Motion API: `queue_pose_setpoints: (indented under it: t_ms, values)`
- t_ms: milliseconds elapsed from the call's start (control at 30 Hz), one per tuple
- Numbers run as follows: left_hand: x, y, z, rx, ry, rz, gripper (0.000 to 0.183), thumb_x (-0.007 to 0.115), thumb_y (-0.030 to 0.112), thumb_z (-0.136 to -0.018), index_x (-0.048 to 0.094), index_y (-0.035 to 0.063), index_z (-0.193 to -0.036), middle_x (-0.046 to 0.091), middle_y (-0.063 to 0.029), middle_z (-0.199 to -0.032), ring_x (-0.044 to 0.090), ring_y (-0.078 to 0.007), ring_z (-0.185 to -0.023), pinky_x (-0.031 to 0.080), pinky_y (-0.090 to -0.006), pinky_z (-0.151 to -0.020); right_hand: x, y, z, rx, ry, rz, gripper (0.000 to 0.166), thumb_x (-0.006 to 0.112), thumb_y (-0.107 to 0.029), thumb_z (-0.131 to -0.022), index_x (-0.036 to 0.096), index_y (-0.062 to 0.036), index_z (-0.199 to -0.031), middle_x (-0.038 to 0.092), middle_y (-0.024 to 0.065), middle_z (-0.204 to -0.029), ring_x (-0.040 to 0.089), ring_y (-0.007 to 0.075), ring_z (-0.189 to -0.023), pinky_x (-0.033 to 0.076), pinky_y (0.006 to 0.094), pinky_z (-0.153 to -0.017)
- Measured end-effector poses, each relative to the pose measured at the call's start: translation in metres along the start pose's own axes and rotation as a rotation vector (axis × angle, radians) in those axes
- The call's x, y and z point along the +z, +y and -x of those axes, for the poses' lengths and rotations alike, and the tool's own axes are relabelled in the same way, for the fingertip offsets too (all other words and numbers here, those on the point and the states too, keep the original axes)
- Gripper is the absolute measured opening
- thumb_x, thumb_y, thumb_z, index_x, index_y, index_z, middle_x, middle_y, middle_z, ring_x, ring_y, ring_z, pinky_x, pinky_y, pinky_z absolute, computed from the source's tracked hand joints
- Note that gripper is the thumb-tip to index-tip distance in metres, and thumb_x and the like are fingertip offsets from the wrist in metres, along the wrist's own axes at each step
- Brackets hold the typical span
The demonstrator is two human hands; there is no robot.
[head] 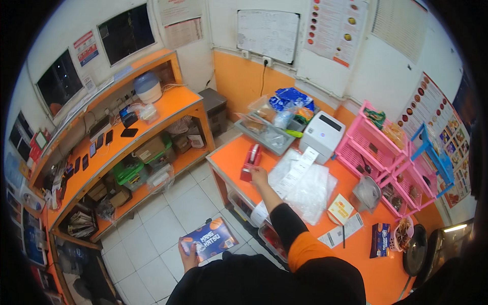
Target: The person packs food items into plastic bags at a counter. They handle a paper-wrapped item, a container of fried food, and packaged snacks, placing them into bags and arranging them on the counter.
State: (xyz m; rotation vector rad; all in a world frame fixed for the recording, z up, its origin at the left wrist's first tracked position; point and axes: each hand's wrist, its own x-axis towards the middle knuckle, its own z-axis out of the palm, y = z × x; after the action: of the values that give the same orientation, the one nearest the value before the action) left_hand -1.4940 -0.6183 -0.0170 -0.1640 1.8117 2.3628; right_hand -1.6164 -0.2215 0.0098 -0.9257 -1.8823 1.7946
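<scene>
My left hand (189, 254) grips the lower left edge of a blue printed cardboard box (211, 240), held over the tiled floor. The arm with the black and orange sleeve reaches across the orange table (228, 156), and my right hand (259, 177) is at the near end of a red tape dispenser (252, 158). Its fingertips touch that end; whether they pinch a piece of tape cannot be told. A white label printer (322, 133) stands beyond, with a printed paper strip (299, 171) running down over clear plastic bags (310, 194).
Grey trays (263, 137) of packets stand behind the dispenser. Pink basket racks (373, 148) line the right side. A small yellow-white box (340, 209), a pen (344, 237) and another blue box (380, 240) lie on the table. Several phones (92, 150) lie on the left counter (167, 110).
</scene>
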Motion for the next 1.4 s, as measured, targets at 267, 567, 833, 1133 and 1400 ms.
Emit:
queue_pose_setpoints:
  t_ms: [267,567,833,1133,1400]
  values:
    - [-0.060,0.023,-0.057,-0.179,0.097,0.058,0.062,0.057,0.017,-0.093,0.021,0.0132,-0.144,0.046,-0.0119,-0.129,0.053,-0.0227,-0.111,0.049,-0.0356,-0.088,0.046,0.016,-0.022,0.189,0.196,-0.490,0.016,0.056,-0.022,-0.089,0.066,-0.0105,-0.093,0.055,0.0158,-0.117,0.052,0.0299,-0.109,0.039,0.0484,-0.092]
    - [0.002,0.071,-0.107,-0.354,0.092,0.155,0.057,0.056,0.028,-0.094,0.022,0.0179,-0.139,0.051,-0.0105,-0.119,0.060,-0.0221,-0.100,0.057,-0.0405,-0.073,0.073,0.062,0.025,-0.179,0.693,0.372,0.017,0.061,-0.020,-0.085,0.068,-0.0056,-0.081,0.053,0.0198,-0.114,0.049,0.0318,-0.107,0.040,0.0407,-0.088]
    - [0.060,0.094,-0.127,-0.488,-0.008,0.192,0.054,0.052,0.048,-0.091,0.026,0.0257,-0.133,0.052,-0.0065,-0.120,0.059,-0.0245,-0.096,0.049,-0.0411,-0.068,0.069,0.014,0.111,-0.312,0.009,0.001,0.011,0.054,-0.012,-0.092,0.056,-0.0006,-0.093,0.055,0.0056,-0.070,0.054,0.0133,-0.065,0.046,0.0287,-0.060]
    - [0.175,0.126,-0.074,-0.737,-0.401,0.207,0.046,0.044,0.056,-0.092,0.043,0.0246,-0.125,0.057,-0.0033,-0.116,0.051,-0.0197,-0.101,0.038,-0.0463,-0.082,-0.016,-0.079,0.194,-0.535,-0.202,-0.039,0.089,0.065,-0.007,-0.085,0.000,0.0000,-0.145,0.054,0.0042,-0.057,0.054,0.0124,-0.052,0.044,0.0249,-0.059]
    - [0.266,0.112,0.034,-1.182,-0.909,0.121,0.054,0.043,0.056,-0.092,0.050,0.0128,-0.122,0.059,-0.0083,-0.112,0.056,-0.0220,-0.097,0.046,-0.0450,-0.079,-0.176,-0.061,0.205,-1.108,0.294,-0.082,0.155,0.087,-0.062,-0.039,-0.008,-0.0026,-0.146,0.039,0.0093,-0.108,0.043,0.0252,-0.100,0.034,0.0413,-0.093]
